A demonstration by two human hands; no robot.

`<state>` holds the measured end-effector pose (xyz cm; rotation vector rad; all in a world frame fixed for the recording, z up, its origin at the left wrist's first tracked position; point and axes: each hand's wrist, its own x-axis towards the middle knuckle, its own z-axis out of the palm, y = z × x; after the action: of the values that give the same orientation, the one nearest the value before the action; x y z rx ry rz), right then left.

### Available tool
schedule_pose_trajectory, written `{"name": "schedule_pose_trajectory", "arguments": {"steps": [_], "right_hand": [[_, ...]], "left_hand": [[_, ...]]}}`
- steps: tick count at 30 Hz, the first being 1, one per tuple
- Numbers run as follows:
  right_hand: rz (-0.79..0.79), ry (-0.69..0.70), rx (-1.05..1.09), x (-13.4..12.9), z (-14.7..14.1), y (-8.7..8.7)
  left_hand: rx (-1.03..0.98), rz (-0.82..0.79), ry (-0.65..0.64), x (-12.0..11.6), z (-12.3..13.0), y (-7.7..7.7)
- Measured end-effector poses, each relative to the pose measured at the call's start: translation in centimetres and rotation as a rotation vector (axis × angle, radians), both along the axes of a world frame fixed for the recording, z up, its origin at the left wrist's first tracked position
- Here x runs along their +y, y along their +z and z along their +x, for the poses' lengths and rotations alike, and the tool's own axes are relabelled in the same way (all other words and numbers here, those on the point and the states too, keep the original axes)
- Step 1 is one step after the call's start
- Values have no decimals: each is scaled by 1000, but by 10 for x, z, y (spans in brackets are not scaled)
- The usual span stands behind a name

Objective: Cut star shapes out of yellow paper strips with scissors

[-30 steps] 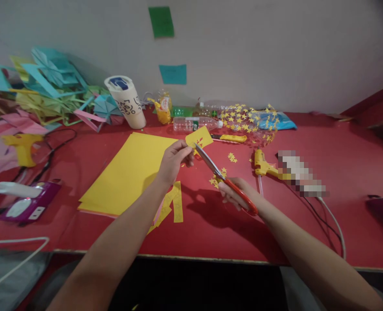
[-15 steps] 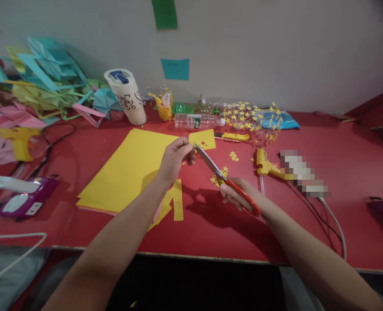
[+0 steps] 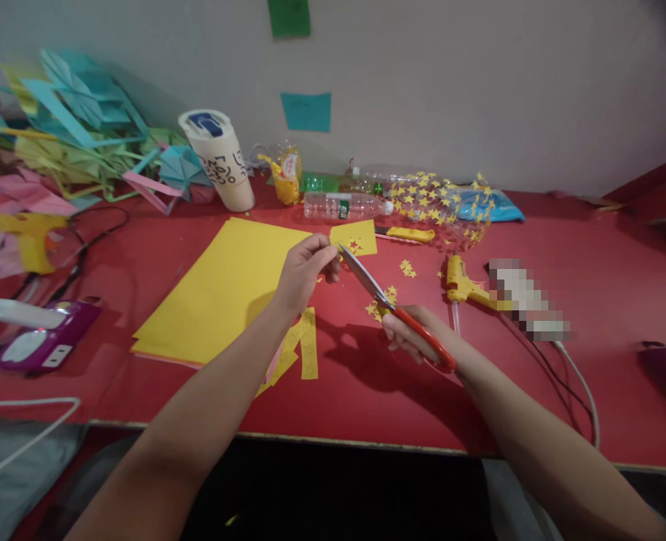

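My right hand (image 3: 414, 334) is closed round the red handles of a pair of scissors (image 3: 366, 278), whose blades point up and left. At the blade tips, my left hand (image 3: 307, 270) pinches a small piece of yellow paper (image 3: 337, 246), mostly hidden by the fingers. Just behind lies a yellow paper card (image 3: 366, 234) with star shapes on it. Small yellow paper stars (image 3: 389, 294) are piled by the scissors, with another little heap (image 3: 408, 268) farther back. Yellow strips (image 3: 308, 346) with drawn stars rest below my left wrist, beside large yellow sheets (image 3: 209, 293).
A yellow cutter (image 3: 405, 234), a plastic bottle (image 3: 341, 206) and a star-covered clear bottle (image 3: 439, 203) lie at the back. Glue guns lie right (image 3: 456, 282) and left (image 3: 34, 233). A tumbler (image 3: 220, 165), folded paper pieces (image 3: 85, 113) and a purple power strip (image 3: 45, 338) occupy the left.
The view has tilted down slightly, so most things sit a little higher in the picture. Both hands keep nearly the same pose, the scissor tips still at the left fingers.
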<state>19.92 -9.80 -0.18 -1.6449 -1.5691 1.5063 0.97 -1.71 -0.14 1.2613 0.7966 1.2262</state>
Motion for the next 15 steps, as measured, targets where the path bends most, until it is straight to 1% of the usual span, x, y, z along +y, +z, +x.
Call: {"name": "schedule_pose_trajectory", "arguments": {"steps": [8,15], "right_hand": [[-6,-10,-8,-1,-2,7],[-14,-39,-25,-2,-4,9]], "left_hand": [[9,-13,-30,2,-2,1],[22,-17,-18,1,-2,0]]}}
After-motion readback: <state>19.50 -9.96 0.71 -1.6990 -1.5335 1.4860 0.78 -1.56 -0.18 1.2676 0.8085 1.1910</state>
